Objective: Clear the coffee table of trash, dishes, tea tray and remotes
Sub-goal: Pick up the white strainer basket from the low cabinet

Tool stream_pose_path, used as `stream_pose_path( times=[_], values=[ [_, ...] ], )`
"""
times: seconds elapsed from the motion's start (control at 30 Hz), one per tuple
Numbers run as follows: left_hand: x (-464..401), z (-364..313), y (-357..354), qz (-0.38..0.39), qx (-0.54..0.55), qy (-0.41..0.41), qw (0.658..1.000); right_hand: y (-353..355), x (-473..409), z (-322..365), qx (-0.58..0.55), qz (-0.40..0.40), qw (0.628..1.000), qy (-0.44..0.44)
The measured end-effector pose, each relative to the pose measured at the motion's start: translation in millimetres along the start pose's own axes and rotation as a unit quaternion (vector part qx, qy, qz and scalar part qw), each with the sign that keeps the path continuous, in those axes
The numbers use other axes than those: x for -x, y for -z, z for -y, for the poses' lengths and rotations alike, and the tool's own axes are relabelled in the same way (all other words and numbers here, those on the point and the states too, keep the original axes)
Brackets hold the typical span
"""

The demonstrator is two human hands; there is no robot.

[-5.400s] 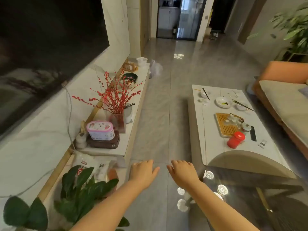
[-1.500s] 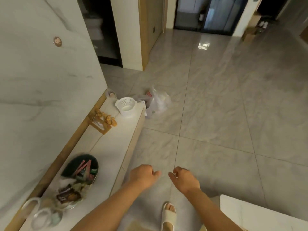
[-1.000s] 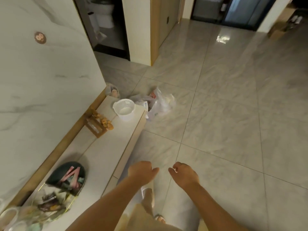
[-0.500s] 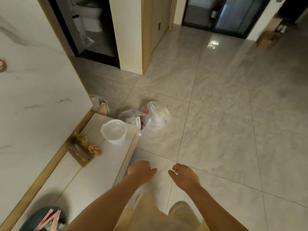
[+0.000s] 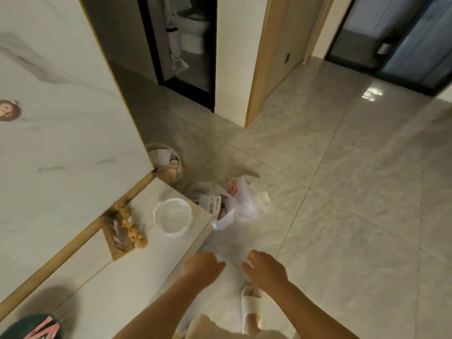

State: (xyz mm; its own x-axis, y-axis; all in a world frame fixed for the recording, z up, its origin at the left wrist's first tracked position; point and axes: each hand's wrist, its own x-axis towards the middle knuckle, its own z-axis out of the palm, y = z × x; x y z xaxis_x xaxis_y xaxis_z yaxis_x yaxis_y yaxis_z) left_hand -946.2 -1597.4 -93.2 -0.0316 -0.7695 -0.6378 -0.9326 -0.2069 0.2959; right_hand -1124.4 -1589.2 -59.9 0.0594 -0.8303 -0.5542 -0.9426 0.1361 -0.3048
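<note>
The coffee table and the things on it are out of view. My left hand (image 5: 203,266) and my right hand (image 5: 266,270) hang side by side low in the middle, both loosely curled and holding nothing. Ahead of them on the floor lies a white plastic bag (image 5: 242,201) with packaging showing inside, right at the end of the low white console (image 5: 117,285). A small round bin (image 5: 166,162) with rubbish in it stands beside the wall corner, just beyond the console.
On the console sit a white perforated basket (image 5: 172,216), a wooden tray of snacks (image 5: 122,231) and a dark green dish (image 5: 31,329). My slippered foot (image 5: 252,307) is on the grey tile floor. A bathroom doorway (image 5: 186,45) opens ahead, with glass doors (image 5: 403,37) at the far right.
I have walked along the console away from the coffee table, so the bag, the bin and the basket are closer. My fingers have gone from spread to curled.
</note>
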Motion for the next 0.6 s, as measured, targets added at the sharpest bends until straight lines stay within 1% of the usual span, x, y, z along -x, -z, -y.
stream_pose_path(
  times=[0.13, 0.27, 0.43, 0.6],
  values=[
    [-21.3, -33.3, 0.9, -0.02, 0.059, 0.036, 0.997, 35.2, -45.9, -24.6, 0.053, 0.027, 0.997, 0.045],
    [-28.9, -46.5, 4.7, -0.009, 0.103, 0.094, 0.99, 53.9, -83.8, -33.3, 0.09, 0.076, 0.99, 0.076],
    [-31.0, -32.7, 7.4, 0.001, 0.154, 0.173, 0.973, 58.9, -114.2, -16.1, 0.118, 0.125, 0.977, 0.124],
    [-42.9, -12.5, 17.7, -0.011, 0.203, 0.214, 0.955, 54.6, -144.3, 21.7, 0.153, 0.153, 0.961, 0.171]
  ],
)
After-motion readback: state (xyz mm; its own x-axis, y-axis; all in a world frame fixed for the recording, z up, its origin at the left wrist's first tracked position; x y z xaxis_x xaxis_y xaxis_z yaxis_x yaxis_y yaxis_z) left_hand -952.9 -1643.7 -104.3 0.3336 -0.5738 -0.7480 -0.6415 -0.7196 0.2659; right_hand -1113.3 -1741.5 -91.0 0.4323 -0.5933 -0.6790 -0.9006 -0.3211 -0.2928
